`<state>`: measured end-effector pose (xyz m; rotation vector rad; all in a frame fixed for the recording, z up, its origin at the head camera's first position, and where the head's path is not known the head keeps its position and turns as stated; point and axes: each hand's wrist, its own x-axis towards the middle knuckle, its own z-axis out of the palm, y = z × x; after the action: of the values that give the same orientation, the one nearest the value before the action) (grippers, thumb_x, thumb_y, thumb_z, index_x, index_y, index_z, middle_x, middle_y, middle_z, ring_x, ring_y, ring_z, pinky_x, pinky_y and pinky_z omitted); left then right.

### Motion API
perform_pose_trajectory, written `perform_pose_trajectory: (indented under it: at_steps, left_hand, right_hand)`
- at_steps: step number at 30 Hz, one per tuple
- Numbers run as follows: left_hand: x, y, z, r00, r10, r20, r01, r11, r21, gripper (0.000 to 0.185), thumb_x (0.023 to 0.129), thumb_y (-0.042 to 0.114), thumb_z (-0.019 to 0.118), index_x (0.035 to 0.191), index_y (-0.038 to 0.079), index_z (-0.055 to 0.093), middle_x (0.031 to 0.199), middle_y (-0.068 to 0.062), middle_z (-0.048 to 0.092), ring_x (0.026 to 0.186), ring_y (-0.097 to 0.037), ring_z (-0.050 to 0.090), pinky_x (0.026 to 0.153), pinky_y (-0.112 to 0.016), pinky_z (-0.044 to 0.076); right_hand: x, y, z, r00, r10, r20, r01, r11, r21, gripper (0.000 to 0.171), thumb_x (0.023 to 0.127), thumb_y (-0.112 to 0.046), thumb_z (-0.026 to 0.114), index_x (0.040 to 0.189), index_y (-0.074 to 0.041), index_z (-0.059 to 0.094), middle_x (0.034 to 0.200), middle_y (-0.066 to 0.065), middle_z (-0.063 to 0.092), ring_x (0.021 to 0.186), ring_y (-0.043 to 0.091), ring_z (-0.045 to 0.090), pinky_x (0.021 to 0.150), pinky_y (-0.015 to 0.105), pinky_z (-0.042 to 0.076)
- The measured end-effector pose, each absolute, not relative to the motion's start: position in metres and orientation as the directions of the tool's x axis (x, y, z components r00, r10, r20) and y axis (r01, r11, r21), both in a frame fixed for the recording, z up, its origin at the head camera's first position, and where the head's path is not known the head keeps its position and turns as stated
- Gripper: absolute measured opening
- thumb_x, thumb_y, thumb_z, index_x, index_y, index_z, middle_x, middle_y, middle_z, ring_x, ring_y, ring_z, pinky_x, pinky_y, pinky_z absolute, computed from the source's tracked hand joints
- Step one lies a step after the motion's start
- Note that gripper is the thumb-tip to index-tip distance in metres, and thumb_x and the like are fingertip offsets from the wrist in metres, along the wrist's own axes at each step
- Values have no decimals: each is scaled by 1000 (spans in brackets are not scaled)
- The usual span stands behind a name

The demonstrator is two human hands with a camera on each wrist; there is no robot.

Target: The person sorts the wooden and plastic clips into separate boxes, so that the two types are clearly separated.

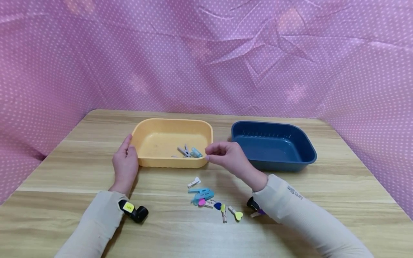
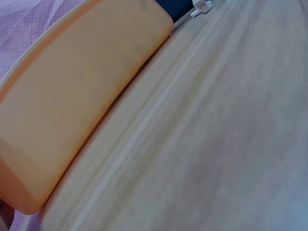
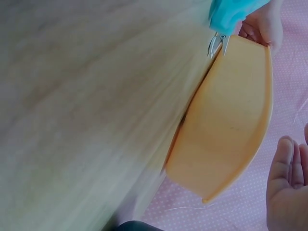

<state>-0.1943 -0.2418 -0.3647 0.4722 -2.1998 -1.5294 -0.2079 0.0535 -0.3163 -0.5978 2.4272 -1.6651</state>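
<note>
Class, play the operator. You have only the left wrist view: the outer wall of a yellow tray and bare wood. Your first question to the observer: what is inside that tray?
Observer: In the head view, a grey clothes peg lies on the floor of the yellow tray, toward its right end.
Operator: Where is the right hand?
Observer: The right hand is at the tray's front right corner, fingers pinched.
Operator: Does it hold anything?
Observer: The right wrist view shows a teal clothes peg at its fingers.
Operator: Are more pegs out on the table?
Observer: Yes. A blue peg and small heart-ended pegs lie on the table, nearer the person.
</note>
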Motion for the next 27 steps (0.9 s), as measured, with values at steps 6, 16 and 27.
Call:
perform_pose_trajectory:
  at_steps: [6,16,27]
  left_hand:
    - [-194,-242,-365,-854,-500,143,-41,338,940,43,99,23,30,142,19,36,147,5,32,134,-10,30,109,-30,29]
    - [-193,-242,-365,-851,-502,151,-34,341,939,44,99,23,30,142,18,37,146,5,33,134,-9,29,109,-30,28]
    - [-192,-241,-366,-848,-503,167,-22,349,937,44,99,22,30,142,16,37,146,4,34,133,-9,30,109,-30,29]
  right_hand:
    - [-204,53,-315,-875,-468,124,-299,321,-899,17,81,-10,71,97,-6,70,91,6,68,78,17,59,71,26,54]
    - [-199,53,-315,-807,-571,149,-390,326,-861,20,80,-8,71,98,-1,69,90,7,68,77,15,59,71,25,53]
    - [-196,54,-313,-698,-705,125,-474,325,-819,21,79,-8,72,99,0,69,92,14,69,76,9,61,72,23,54]
